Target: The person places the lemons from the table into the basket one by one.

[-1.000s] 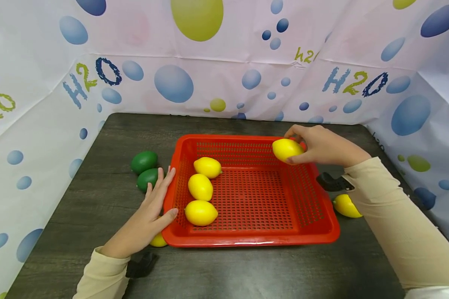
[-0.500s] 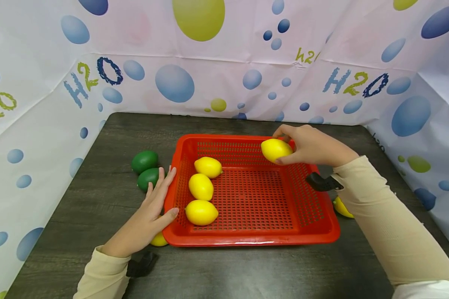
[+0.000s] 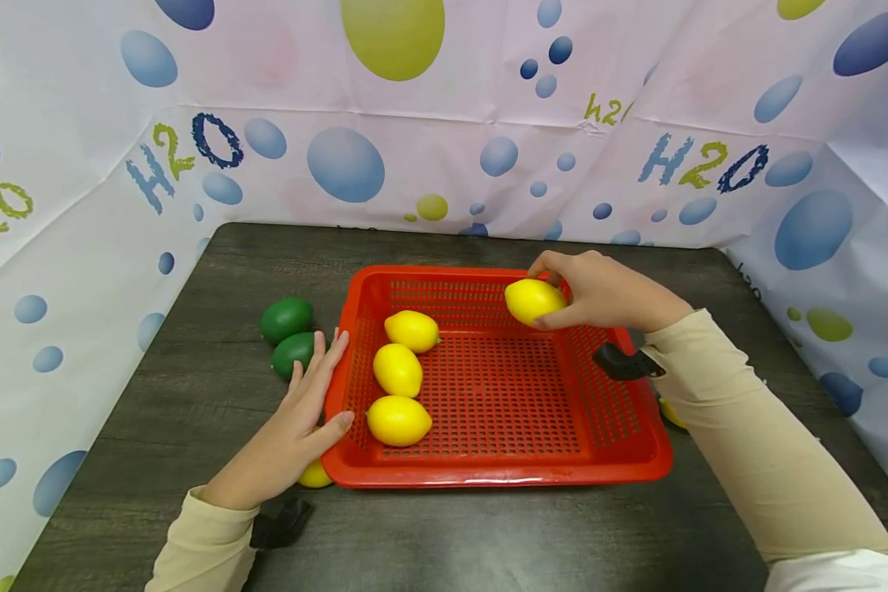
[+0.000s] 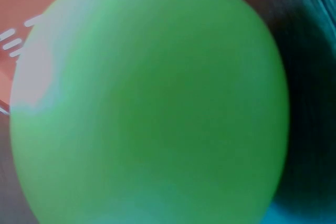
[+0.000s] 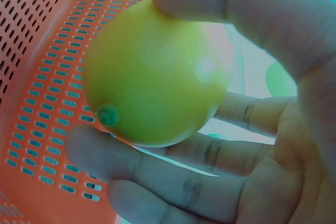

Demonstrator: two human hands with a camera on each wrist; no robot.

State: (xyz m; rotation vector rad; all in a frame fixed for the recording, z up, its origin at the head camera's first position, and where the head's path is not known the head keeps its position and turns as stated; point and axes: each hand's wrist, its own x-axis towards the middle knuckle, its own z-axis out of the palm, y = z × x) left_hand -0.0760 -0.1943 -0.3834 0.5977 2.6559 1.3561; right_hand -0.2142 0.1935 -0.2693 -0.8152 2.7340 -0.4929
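Observation:
My right hand (image 3: 595, 289) pinches a lemon (image 3: 534, 302) between thumb and fingers, over the back right part of a red plastic basket (image 3: 488, 475). In the right wrist view the held lemon (image 5: 157, 74) shows its green stem end, with the thumb on top and fingers beneath. Three lemons (image 3: 398, 370) lie in a column along the basket's left side. My left hand (image 3: 307, 427) rests on the left rim, fingers straight and spread. Beneath its wrist a lemon (image 3: 314, 474) is partly hidden; a rounded fruit (image 4: 152, 103) fills the left wrist view.
Two dark green fruits (image 3: 286, 321) lie on the dark wooden table (image 3: 192, 370) left of the basket, one partly behind the left fingers. Another lemon (image 3: 672, 413) pokes out beside the basket's right wall, mostly covered by the right sleeve. A patterned sheet (image 3: 429, 148) stands behind the table.
My right hand has carried the lemon leftward over the basket, away from its right rim. The right sleeve now covers more of the lemon on the table. The left hand stays put.

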